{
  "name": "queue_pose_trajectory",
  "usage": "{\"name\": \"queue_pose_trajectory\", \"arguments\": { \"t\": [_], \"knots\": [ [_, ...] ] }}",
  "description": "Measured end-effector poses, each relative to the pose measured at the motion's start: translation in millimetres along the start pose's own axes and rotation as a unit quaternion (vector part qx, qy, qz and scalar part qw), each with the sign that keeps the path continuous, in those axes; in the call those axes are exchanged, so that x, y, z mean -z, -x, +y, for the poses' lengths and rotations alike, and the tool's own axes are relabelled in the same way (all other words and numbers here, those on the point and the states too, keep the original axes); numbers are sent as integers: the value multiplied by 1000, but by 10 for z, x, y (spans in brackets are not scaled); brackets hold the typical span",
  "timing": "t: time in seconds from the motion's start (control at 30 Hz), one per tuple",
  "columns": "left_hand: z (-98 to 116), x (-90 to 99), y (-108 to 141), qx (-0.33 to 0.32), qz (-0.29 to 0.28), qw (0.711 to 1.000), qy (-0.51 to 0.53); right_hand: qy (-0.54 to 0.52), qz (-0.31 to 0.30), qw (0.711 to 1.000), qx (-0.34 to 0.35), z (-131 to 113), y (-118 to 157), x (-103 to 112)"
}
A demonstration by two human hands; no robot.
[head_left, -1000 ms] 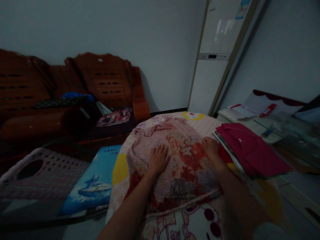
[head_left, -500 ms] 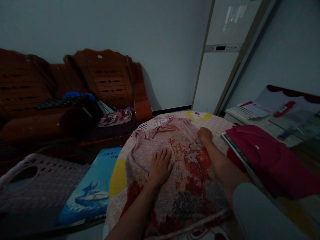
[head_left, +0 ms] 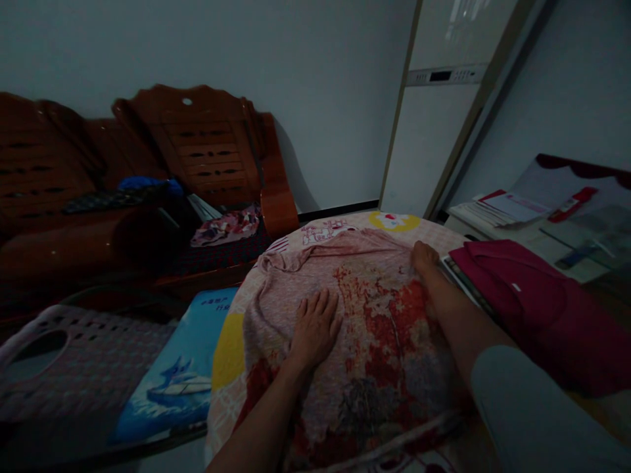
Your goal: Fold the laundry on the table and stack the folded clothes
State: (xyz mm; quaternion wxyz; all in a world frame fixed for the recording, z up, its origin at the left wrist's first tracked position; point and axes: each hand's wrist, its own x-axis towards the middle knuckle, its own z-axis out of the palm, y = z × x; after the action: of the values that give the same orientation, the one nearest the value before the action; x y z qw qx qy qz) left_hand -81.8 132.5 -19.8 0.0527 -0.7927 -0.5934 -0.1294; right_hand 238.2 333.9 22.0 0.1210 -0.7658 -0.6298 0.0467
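Note:
A pinkish, mottled shirt (head_left: 365, 315) with red and dark patches lies spread over a round table with a patterned tablecloth (head_left: 227, 355). My left hand (head_left: 316, 326) rests flat on the shirt's left half, fingers apart. At the shirt's upper right edge my right hand (head_left: 424, 256) is closed on the fabric, its fingers partly hidden. The cloth runs taut toward that hand. Low in the view, the shirt's hem crosses the front of the table.
Folded magenta clothing (head_left: 522, 289) sits on the right, near a white cabinet (head_left: 582, 266) with papers. At left are a woven pink basket (head_left: 108, 348), a blue bag (head_left: 177, 374) and a wooden sofa (head_left: 217, 144). A tall white air conditioner (head_left: 434, 138) stands behind.
My right hand has moved to the right, drawing the shirt's upper right edge outward and flattening it. My left hand stays pressed on the fabric.

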Motion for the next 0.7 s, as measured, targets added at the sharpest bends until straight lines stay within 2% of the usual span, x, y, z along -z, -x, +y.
{"name": "queue_pose_trajectory", "arguments": {
  "t": [0.07, 0.13, 0.27, 0.4, 0.5, 0.6, 0.7],
  "knots": [
    [-3, 4, -7, 0, -1, 1000, 3, 35, -19, 999, -13, -5, 42, 95],
    [-2, 9, -18, 2, -7, 1000, 7, 60, -27, 998, 1, 11, 144, 211],
    [6, 19, -41, 5, -17, 1000, 11, 79, -18, 997, 18, 166, 584, 378],
    [19, 26, -55, 9, -15, 1000, 12, 111, -21, 994, -12, 383, 1204, 360],
    [23, 27, -63, 10, -15, 1000, 9, 160, -12, 987, -11, 464, 1564, 301],
    [21, 23, -70, 8, -16, 1000, 5, 180, -8, 983, 10, 461, 1736, 283],
    [17, 25, -76, 8, -14, 1000, 3, 176, 1, 984, 12, 448, 1768, 291]
  ]
}}
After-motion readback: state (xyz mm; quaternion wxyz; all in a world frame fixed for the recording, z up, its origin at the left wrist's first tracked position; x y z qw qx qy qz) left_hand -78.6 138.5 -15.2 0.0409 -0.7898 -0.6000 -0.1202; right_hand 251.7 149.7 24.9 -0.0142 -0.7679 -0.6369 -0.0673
